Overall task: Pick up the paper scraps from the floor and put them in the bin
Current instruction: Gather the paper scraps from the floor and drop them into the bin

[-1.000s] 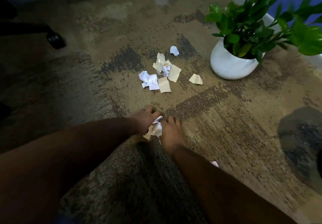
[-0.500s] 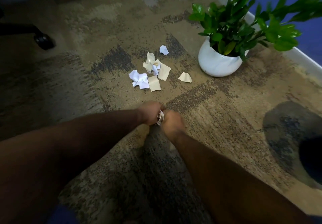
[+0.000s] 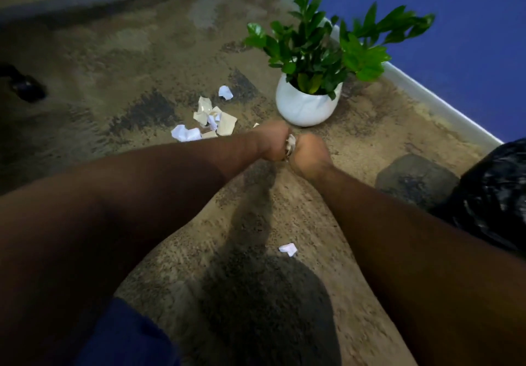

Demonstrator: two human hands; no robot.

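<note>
My left hand (image 3: 271,142) and my right hand (image 3: 308,153) are pressed together above the carpet, both shut on a bunch of paper scraps (image 3: 290,145), of which only a sliver shows between the fists. A pile of white and cream scraps (image 3: 212,119) lies on the carpet just beyond my left hand. One white scrap (image 3: 225,92) sits farther back. Another small white scrap (image 3: 288,249) lies on the carpet between my forearms. A black bin bag (image 3: 495,197) shows at the right edge.
A white pot with a green plant (image 3: 308,103) stands right behind my hands, by the blue wall's baseboard (image 3: 438,105). A dark chair caster (image 3: 27,86) sits at the far left. Patterned brown carpet covers the floor.
My hands gathered scraps from the carpet, closed around them and rose. The view swung right, bringing the black bag into sight and uncovering a small scrap below.
</note>
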